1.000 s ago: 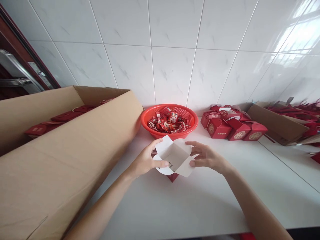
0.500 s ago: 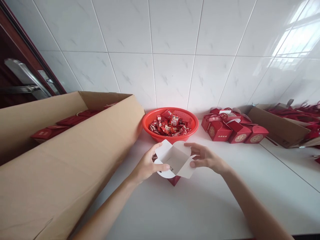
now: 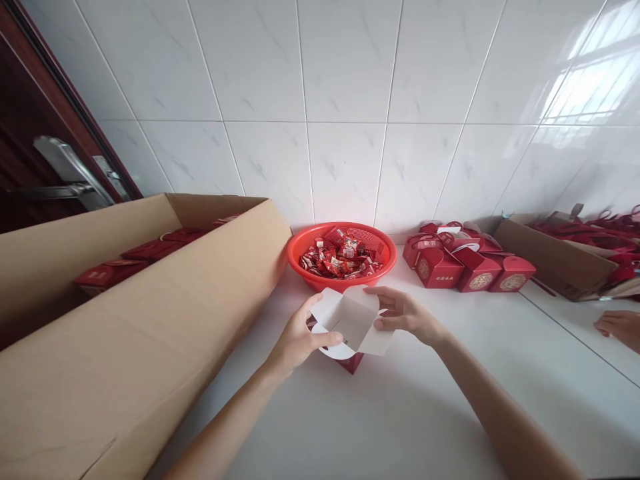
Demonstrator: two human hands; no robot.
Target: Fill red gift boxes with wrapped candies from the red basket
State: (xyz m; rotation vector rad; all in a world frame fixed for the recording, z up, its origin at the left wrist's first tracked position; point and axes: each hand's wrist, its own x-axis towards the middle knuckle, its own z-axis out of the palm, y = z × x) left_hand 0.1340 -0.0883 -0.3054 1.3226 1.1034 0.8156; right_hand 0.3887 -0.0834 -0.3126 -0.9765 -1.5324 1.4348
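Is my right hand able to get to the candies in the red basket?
Probably yes. Your right hand is close in front of the red basket, and nothing covers the wrapped candies. It's touching the open box, though, so it would need to leave that first.

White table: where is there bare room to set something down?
One bare patch of the white table lies between the left forearm and right forearm, in front of the open box. Another lies right of the right forearm, bordered by red boxes behind and another person's hand. Crowded: along the wall, with red basket, those boxes, right-hand carton.
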